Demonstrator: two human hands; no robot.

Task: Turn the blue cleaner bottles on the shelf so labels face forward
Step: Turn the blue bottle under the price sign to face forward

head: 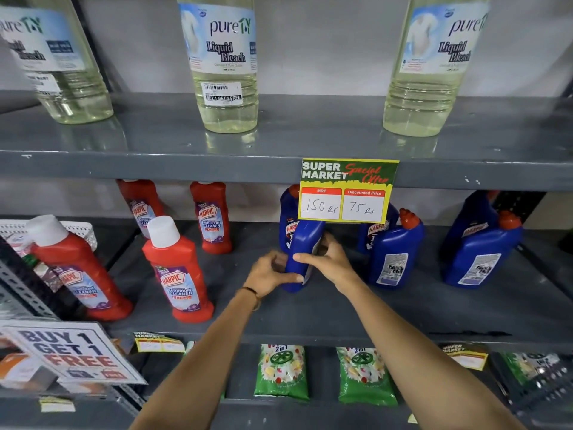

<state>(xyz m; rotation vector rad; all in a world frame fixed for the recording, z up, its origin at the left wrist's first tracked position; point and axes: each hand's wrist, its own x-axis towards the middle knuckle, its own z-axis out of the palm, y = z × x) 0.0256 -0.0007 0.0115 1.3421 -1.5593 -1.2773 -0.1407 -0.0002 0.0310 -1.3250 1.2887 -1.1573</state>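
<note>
Several blue Harpic cleaner bottles stand on the middle shelf (310, 324). Both my hands grip the front left blue bottle (302, 246): my left hand (271, 273) holds its lower left side, my right hand (328, 259) wraps its right side. This bottle shows its narrow side, with a label edge at the right. Behind it a second blue bottle (286, 225) shows its front label. Further right, a blue bottle (395, 252) and another blue bottle (482, 256) both show their white back labels. Blue bottles behind those two are partly hidden.
A price card (347, 189) hangs from the upper shelf edge, covering the held bottle's top. Red Harpic bottles (178, 271) stand at the left of the same shelf. Liquid bleach bottles (226, 63) stand on the upper shelf. Green packets (282, 372) lie on the shelf below.
</note>
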